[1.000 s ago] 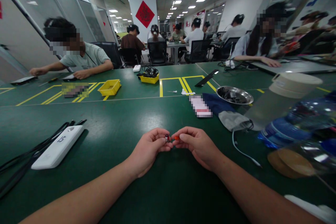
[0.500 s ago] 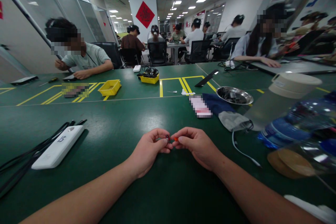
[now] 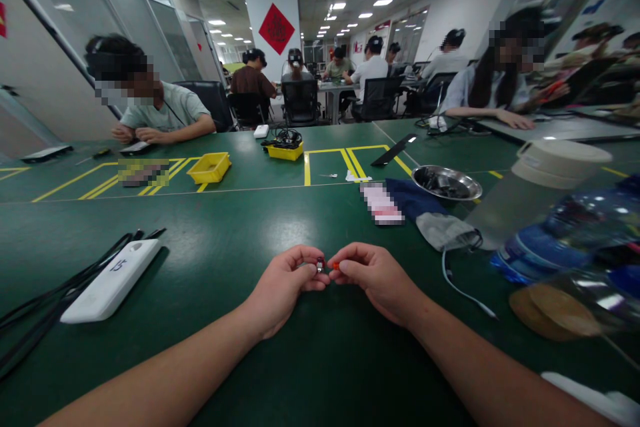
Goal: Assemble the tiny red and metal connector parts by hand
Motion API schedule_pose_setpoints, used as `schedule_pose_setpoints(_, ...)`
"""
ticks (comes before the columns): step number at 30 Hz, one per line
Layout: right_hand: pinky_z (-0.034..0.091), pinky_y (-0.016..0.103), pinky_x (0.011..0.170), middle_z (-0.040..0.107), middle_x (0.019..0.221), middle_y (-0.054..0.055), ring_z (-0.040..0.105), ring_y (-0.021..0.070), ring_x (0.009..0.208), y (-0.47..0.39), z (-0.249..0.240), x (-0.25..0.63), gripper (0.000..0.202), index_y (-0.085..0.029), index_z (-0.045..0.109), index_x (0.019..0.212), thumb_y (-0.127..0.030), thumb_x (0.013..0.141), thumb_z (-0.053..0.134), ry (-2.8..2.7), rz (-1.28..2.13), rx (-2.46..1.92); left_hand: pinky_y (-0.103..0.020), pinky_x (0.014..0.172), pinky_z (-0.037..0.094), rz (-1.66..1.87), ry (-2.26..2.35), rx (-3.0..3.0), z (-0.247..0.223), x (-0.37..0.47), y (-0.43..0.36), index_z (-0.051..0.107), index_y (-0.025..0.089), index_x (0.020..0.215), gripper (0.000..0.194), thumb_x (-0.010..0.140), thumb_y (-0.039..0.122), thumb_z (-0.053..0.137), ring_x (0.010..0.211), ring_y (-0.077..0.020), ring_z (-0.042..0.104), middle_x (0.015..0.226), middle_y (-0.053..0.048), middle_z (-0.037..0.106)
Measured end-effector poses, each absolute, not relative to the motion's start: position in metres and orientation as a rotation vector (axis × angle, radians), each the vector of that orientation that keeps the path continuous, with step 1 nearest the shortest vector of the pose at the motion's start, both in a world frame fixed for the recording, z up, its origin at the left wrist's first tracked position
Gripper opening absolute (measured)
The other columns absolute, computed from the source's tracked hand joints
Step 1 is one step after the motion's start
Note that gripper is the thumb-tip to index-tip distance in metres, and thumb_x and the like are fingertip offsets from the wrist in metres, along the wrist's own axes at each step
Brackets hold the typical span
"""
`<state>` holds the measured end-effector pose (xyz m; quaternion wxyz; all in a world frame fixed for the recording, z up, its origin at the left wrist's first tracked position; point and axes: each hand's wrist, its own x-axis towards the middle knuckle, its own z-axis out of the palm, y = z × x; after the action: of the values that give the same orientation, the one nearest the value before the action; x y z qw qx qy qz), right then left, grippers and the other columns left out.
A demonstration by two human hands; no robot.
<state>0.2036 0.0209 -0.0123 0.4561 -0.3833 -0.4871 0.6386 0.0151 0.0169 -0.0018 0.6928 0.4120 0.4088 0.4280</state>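
Observation:
Over the green table (image 3: 220, 233), near the middle of the view, my left hand (image 3: 287, 280) pinches a small dark red and silvery piece (image 3: 320, 265) between thumb and fingers. Close beside it, my right hand (image 3: 377, 277) grips a small orange piece (image 3: 336, 266) with thumb and forefinger. The fingertips of both hands nearly meet. Both pieces are too small to identify, and the fingers partly cover them.
A white power bank (image 3: 113, 280) lies on the left beside black cables. Yellow trays (image 3: 209, 168) stand farther back. A metal bowl (image 3: 447, 183), a pouch (image 3: 443, 227), a pale bottle (image 3: 535, 193) and plastic bottles (image 3: 555, 233) are on the right. People sit beyond.
The small piece in my left hand has turned slightly and shows more of its silvery part. My hands stay nearly in place. The person at the left has lowered a hand toward the table.

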Motion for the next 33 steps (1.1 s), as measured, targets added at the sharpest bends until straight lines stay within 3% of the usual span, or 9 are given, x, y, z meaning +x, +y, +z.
schedule_pose_setpoints(9, 0.053, 0.032, 0.073, 0.071, 0.081, 0.004, 0.067, 0.0161, 0.075, 0.0192, -0.0068, 0.2024, 0.009, -0.016, 0.071, 0.085, -0.022, 0.078, 0.069, -1.200, 1.577, -0.964, -0.024, 0.069, 0.053, 0.938, 0.936, 0.987, -0.0027, 0.0143, 0.0164, 0.062, 0.014, 0.102, 0.021, 0.081, 0.014, 0.064, 0.073, -0.0129, 0.066, 0.082, -0.005, 0.068)
schedule_pose_setpoints(25, 0.052, 0.034, 0.076, 0.071, 0.080, 0.005, 0.069, 0.0175, 0.076, 0.0213, -0.0130, 0.2026, 0.011, -0.015, 0.070, 0.086, -0.024, 0.080, 0.069, -1.143, 1.589, -0.942, -0.025, 0.077, 0.053, 0.946, 0.874, 0.890, 0.0011, 0.0137, 0.0159, 0.063, 0.014, 0.100, 0.019, 0.081, 0.011, 0.061, 0.081, -0.0137, 0.068, 0.091, -0.006, 0.067)
schedule_pose_setpoints(33, 0.053, 0.034, 0.078, 0.073, 0.084, 0.005, 0.069, 0.0173, 0.078, 0.0213, -0.0149, 0.2032, 0.011, -0.016, 0.072, 0.087, -0.019, 0.078, 0.068, -1.194, 1.568, -0.966, -0.024, 0.070, 0.049, 0.924, 0.940, 1.061, -0.0023, 0.0144, 0.0161, 0.061, 0.014, 0.104, 0.026, 0.078, 0.011, 0.065, 0.073, -0.0107, 0.062, 0.085, -0.004, 0.066)
